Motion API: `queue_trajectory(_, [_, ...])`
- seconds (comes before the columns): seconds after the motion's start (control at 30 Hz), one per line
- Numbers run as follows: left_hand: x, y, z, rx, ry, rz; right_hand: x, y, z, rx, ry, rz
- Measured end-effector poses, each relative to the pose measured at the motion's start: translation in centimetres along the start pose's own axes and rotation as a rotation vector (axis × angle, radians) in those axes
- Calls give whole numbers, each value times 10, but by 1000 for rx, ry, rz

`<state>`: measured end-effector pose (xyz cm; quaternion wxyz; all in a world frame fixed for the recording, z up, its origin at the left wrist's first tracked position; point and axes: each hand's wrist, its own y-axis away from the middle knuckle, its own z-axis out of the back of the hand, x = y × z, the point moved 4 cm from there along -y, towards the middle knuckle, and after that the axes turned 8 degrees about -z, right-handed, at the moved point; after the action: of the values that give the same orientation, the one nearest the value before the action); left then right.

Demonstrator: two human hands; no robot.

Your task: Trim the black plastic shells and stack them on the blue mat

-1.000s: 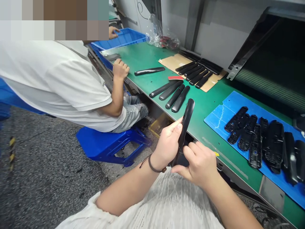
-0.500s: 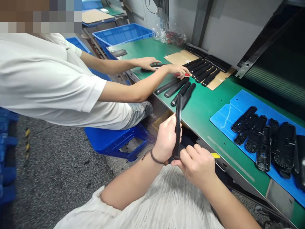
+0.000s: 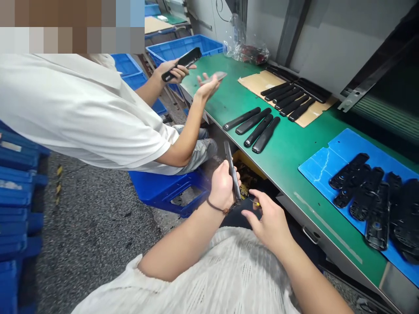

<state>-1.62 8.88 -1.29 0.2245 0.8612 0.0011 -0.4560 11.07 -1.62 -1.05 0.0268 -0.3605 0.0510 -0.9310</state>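
The long black plastic part (image 3: pixel 232 172) was up, folks, gripped in our left hand (image 3: pixel 223 186), fingers wrapped round it, our right hand (image 3: pixel 267 221) open just beside it!

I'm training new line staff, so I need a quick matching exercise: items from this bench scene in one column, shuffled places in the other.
Items:
1. Black moulded parts
2. Four black bars
3. Slim black bar
4. Row of black bars

Places:
A. Left hand
B. Green bench
C. Blue mat
D. Cardboard sheet

Pairs: 1-C, 2-B, 3-A, 4-D.
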Motion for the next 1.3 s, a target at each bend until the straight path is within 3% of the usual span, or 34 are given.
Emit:
queue_trajectory(0.07, [6,1,0,13,14,2,8,-2,-1,15,-212,1])
queue_trajectory(0.2, [18,-1,8,150,-199,-36,18,-1,10,-163,-379,55])
queue_trajectory(0.27, [10,-1,21,121,-432,-279,20,2,18,-200,-399,60])
queue_trajectory(0.33, [-8,8,30,119,-615,-685,21,6,24,-176,-420,67])
queue_trajectory(0.37, [-16,15,30,209,-669,-879,23,8,26,-152,-432,72])
queue_trajectory(0.4, [-21,24,26,385,-701,-1030,25,11,29,-131,-447,81])
queue_trajectory(0.47, [-24,41,16,816,-713,-1162,30,16,34,-95,-464,97])
queue_trajectory(0.5, [-24,46,12,980,-709,-1160,32,18,37,-76,-454,98])
queue_trajectory(0.57, [-25,50,5,1116,-696,-1123,34,21,45,-37,-375,107])
queue_trajectory(0.8, [-28,53,-7,1178,-691,-1142,34,25,72,14,67,352])
queue_trajectory(1.1, [-34,65,-17,1253,-735,-1155,41,13,63,-11,223,346])
queue_trajectory(1.3, [-30,62,-13,1154,-742,-1110,45,13,68,-95,305,414])
